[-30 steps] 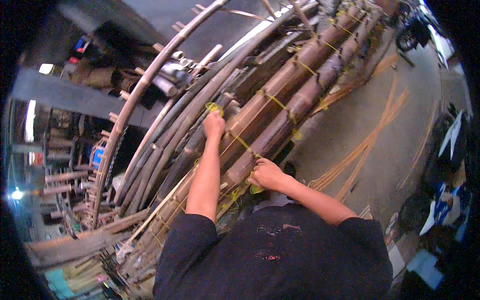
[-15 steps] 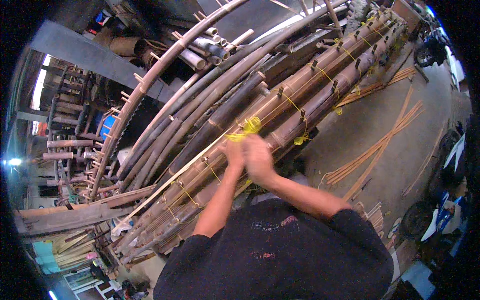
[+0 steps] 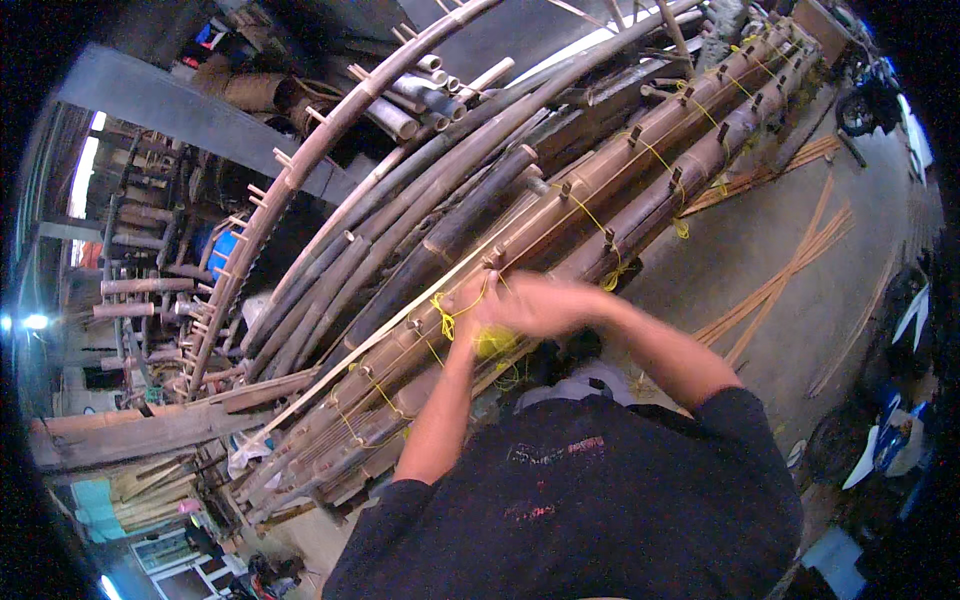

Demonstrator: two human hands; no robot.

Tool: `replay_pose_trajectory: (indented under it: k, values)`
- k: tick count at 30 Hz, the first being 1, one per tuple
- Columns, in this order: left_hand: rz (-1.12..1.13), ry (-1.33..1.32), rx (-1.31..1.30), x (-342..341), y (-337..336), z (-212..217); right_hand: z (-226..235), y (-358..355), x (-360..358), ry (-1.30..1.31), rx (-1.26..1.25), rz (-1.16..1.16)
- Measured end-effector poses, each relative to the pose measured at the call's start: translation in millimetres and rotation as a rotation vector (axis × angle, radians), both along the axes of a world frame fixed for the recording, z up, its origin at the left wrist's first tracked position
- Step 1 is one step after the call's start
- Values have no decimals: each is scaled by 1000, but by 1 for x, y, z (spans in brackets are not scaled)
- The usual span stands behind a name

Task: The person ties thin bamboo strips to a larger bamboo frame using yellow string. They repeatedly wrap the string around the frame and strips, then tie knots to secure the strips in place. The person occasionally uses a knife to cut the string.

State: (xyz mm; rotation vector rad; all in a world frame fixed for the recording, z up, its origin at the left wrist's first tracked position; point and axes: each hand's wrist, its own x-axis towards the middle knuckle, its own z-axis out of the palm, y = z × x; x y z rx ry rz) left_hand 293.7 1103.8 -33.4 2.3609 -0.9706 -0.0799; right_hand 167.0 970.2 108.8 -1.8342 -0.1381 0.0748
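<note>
A long bundle of thick brown bamboo poles (image 3: 640, 170) runs from lower left to upper right, tied at intervals with yellow cord (image 3: 455, 318). My left hand (image 3: 473, 305) and my right hand (image 3: 545, 303) are together on the poles at the middle, fingers closed around the yellow cord. The right hand is blurred by motion. A loose tangle of the cord (image 3: 495, 345) hangs just below the hands. A thin pale bamboo slat (image 3: 380, 340) lies along the poles beside my left hand.
Darker curved bamboo poles (image 3: 400, 210) are stacked left of the bundle, with a pegged curved pole (image 3: 300, 165) above them. Thin bamboo strips (image 3: 790, 270) lie on the concrete floor at right. A wooden beam (image 3: 130, 435) sits lower left. Parked vehicles stand at the far right.
My hands, apart on the poles a second ago, came together at one tie point. The right hand is now moving fast over the yellow cord. The view has shifted slightly.
</note>
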Motion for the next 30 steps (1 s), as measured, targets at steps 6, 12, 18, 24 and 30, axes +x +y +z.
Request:
replay_pose_trajectory:
  k: [6, 12, 18, 24, 30]
  values:
    - [-43, 247, -187, -15, -40, 87, -109, 53, -57, -253, -254, -241]
    - [66, -101, 67, 82, -80, 27, -87, 56, -71, -200, -241, -289]
    - [-101, 17, 136, 109, -34, 48, -118, 105, -74, 90, 1478, -1050]
    - [-180, 144, 397, 75, 138, 79, -105, 219, -35, 677, 1726, -464]
    - [-179, 98, 105, 44, 144, 50, -95, 260, 127, -438, 753, -1133]
